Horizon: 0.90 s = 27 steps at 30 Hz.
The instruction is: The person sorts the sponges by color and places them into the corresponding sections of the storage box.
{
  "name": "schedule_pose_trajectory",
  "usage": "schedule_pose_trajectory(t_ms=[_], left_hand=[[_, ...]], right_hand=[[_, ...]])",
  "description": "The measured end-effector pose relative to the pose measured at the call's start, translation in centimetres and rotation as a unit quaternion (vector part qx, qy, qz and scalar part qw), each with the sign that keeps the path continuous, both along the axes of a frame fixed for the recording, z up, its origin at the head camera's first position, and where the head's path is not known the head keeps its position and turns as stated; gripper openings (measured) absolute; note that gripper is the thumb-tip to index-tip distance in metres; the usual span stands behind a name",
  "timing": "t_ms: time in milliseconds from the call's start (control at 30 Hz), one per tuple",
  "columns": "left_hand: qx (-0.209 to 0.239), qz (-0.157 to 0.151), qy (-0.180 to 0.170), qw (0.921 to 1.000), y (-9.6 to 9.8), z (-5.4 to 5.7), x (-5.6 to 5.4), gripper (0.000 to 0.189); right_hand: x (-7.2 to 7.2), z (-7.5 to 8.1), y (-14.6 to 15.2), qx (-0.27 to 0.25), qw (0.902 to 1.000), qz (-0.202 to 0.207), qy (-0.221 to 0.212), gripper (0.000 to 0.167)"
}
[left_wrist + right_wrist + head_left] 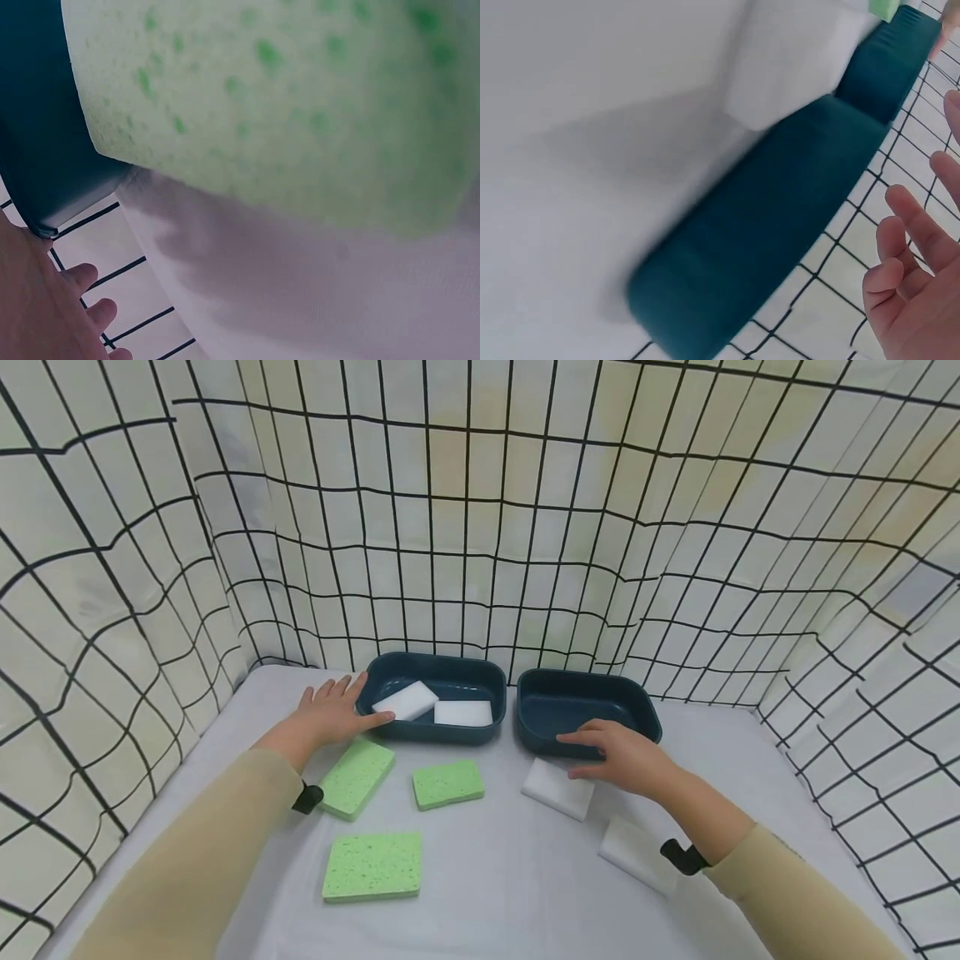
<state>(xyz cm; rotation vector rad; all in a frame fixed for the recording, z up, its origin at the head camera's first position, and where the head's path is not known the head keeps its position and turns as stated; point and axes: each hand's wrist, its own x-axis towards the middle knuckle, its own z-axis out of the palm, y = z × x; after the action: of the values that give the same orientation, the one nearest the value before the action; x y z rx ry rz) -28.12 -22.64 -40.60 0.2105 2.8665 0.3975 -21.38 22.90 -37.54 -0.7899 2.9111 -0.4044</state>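
Note:
My left hand point(326, 712) is at the left end of a dark teal bin point(442, 732), fingers spread and thumb reaching across its front left corner. Two white sponges point(408, 700) lie inside that bin. My right hand point(630, 756) hovers by the front rim of a second teal bin point(543, 737), fingers loosely bent with nothing between them. Just below its fingertips a white sponge point(557, 789) lies on the table. A green speckled sponge point(262, 112) fills much of the left wrist view, close under the left wrist.
Two more green sponges point(448, 784) lie on the white tabletop point(510, 877), left of centre. Another white sponge point(639, 855) lies beneath the right forearm. Black wire grid panels point(465, 552) rise behind the bins and along both sides.

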Motion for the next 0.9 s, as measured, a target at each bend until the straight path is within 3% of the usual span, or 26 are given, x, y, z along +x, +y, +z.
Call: schedule_pose_trajectory(t_ms=[200, 400, 767, 900], left_hand=[[-0.003, -0.001, 0.0, 1.0, 0.0, 0.0, 0.1, 0.118], [-0.01, -0.004, 0.0, 0.9999, 0.1, 0.3, 0.2, 0.114], [-0.001, 0.001, -0.004, 1.0, 0.1, 0.3, 0.4, 0.114], [0.003, 0.002, -0.004, 1.0, 0.0, 0.3, 0.4, 0.115]], right_hand=[[1.3, -1.4, 1.6, 0.001, 0.9999, -0.009, -0.008, 0.056], [1.9, -1.8, 2.0, -0.011, 0.9991, -0.025, -0.034, 0.056], [1.9, -3.2, 1.4, 0.033, 0.9964, -0.053, -0.058, 0.062], [1.7, -3.8, 1.2, 0.046, 0.9958, -0.046, -0.065, 0.063]])
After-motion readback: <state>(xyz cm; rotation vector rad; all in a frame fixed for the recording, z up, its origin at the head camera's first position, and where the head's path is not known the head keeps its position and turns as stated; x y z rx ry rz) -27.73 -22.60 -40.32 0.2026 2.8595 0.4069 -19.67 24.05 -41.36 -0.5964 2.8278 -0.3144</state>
